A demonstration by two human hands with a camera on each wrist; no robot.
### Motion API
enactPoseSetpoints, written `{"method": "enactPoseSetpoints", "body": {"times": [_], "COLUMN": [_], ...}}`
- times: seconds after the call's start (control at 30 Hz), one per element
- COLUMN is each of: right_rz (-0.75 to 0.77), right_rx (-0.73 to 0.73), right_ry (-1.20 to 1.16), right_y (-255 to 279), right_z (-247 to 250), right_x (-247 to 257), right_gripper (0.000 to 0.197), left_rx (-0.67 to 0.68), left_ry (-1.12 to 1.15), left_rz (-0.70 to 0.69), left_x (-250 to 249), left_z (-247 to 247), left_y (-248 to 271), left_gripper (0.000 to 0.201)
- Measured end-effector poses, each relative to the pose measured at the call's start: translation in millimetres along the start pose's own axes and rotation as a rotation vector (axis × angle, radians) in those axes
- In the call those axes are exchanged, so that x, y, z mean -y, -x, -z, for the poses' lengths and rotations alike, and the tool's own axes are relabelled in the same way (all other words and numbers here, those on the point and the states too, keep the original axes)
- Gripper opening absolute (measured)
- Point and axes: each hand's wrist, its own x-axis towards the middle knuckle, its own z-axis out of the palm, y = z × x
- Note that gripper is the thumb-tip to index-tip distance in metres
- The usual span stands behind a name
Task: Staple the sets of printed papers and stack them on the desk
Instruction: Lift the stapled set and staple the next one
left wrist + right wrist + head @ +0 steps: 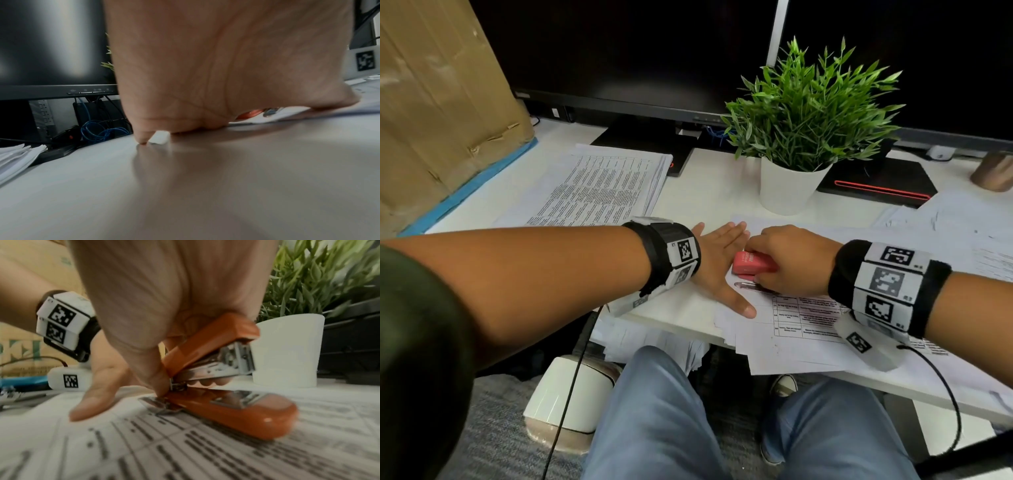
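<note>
White desk under papers, plant pot.

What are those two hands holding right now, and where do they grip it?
The right hand grips the orange stapler by its raised top arm, near the hinge. The left hand holds nothing; it lies flat, thumb on the printed papers.

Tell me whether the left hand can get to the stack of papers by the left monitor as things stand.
Probably yes. The left hand lies flat and holds nothing, and the stack of papers sits just beyond it across bare desk, with nothing between.
</note>
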Motion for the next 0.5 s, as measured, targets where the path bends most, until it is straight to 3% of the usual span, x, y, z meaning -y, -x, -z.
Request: {"method": "enactPoseSetpoints", "body": {"times": [0.1, 0.17, 0.23, 0.3, 0.4, 0.5], "right_rz": [-0.054, -0.071, -0.071, -0.067, 0.011, 0.172], "right_rx": [0.07, 0.133, 0.155, 0.142, 0.07, 0.035], "right_ry": [-0.031, -0.005, -0.036, -0.071, 0.05, 0.276], "right_y": [-3.7, -8.2, -12.5, -13.1, -6.1, 2.1], "right_z": [3.2, 3.8, 3.6, 2.4, -2.0, -3.1], "right_x": [4.2, 8.4, 11.2, 12.3, 16.2, 21.7], "right_gripper": [0.033, 0.034, 0.022, 0.037, 0.047, 0.043], "left_rx": [-0.005, -0.013, -0.013, -0.007, -0.012, -0.056], "left_ry": [0.01, 0.022, 0.021, 0.007, -0.01, 0.033], "left_rz": [-0.003, -0.001, 0.001, -0.001, -0.006, 0.012], "left_x": [0.7, 0.5, -0.3, -1.1, -2.1, -3.3], "left_z": [-0.7, -1.2, -1.8, -2.2, -2.5, -3.4], "left_y": [-0.5, -0.3, -0.7, -1.4, -0.8, 1.0], "left_gripper": [0.132, 0.13, 0.128, 0.122, 0.115, 0.125]}}
